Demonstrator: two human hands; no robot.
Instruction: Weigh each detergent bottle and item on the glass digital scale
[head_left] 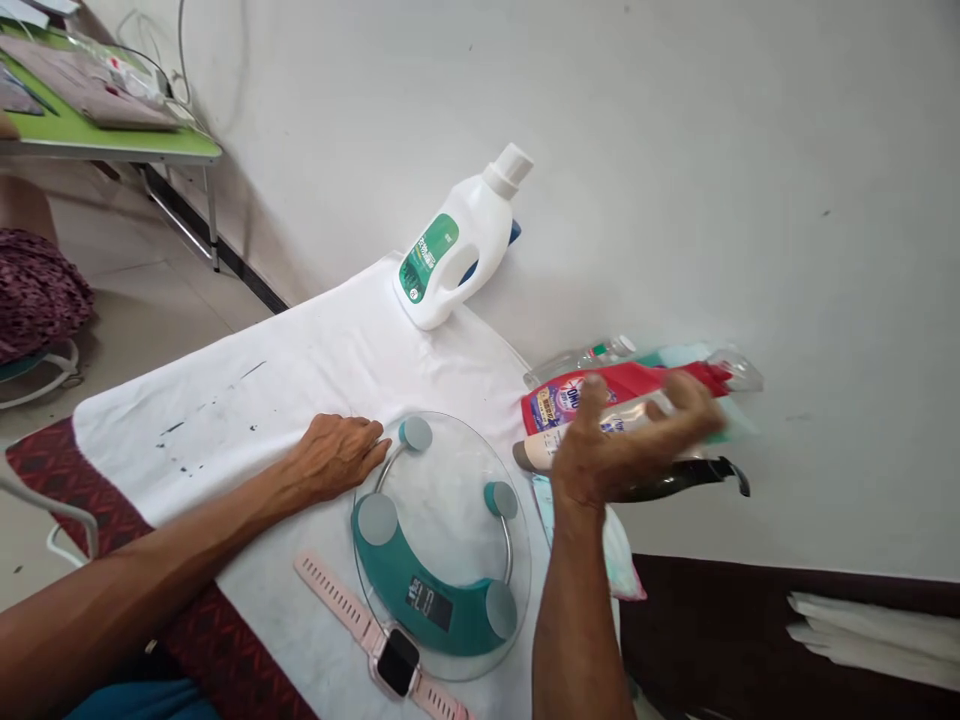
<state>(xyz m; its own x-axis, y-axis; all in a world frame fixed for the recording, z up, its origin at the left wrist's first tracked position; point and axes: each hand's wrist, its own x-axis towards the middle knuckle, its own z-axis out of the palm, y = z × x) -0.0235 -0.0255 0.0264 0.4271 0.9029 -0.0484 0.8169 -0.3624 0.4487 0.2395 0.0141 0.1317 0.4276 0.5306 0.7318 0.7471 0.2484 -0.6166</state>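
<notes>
A round glass bathroom scale [454, 460] with a teal base lies on the white cloth, its small display lit. My left hand [341, 455] rests on the cloth at the scale's left edge, with its fingertips by the glass rim and nothing held. My right hand [626, 440] is raised, slightly blurred, fingers apart and nothing in them. It is in front of a red bottle [555, 400], a clear bottle [581, 358] and a dark pump bottle [660, 480], partly hiding them. A pink-strapped smartwatch [397, 660] lies against the scale's near edge.
A white detergent bottle [457, 245] with a green label stands at the table's back edge by the wall. The white cloth [247, 400] has dark marks and a red patterned border. On the left are a green folding table [150, 145] and a seated person's knee [37, 290].
</notes>
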